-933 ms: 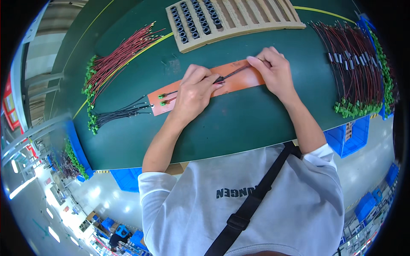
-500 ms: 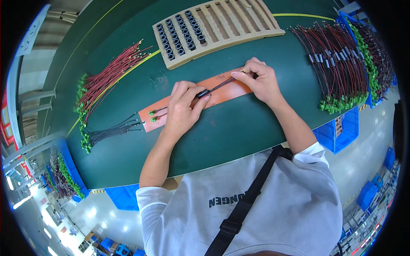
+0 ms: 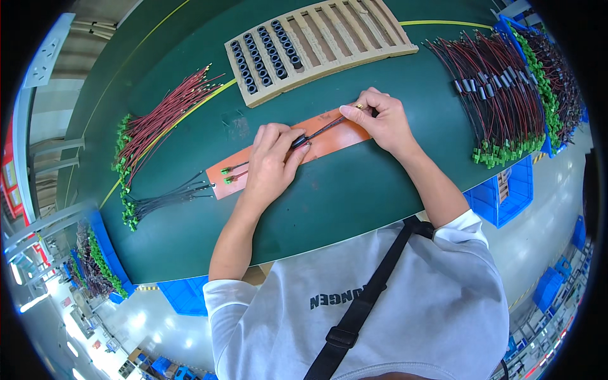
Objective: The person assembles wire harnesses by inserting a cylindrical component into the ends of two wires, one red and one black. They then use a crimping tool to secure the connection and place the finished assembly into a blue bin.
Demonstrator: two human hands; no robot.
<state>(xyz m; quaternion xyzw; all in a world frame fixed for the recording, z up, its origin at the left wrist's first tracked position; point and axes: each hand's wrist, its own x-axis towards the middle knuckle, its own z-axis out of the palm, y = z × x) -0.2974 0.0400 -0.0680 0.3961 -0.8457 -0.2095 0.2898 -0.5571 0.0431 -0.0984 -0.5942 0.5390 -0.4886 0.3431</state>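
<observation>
Green worktable (image 3: 329, 215) stands above a glossy pale floor (image 3: 158, 326), with an orange strip (image 3: 332, 144) lying on its top. Beyond the strip, a slotted wooden tray (image 3: 335, 62) holds four rows of black cylinders (image 3: 287, 45). Over the strip runs a thin dark cable (image 3: 326, 128), green connectors (image 3: 228, 180) at its left: the left hand (image 3: 271, 155) pinches a black sleeve (image 3: 299, 142) in line with it, and the right hand (image 3: 383, 120) grasps the cable near its gold tips (image 3: 360, 106).
</observation>
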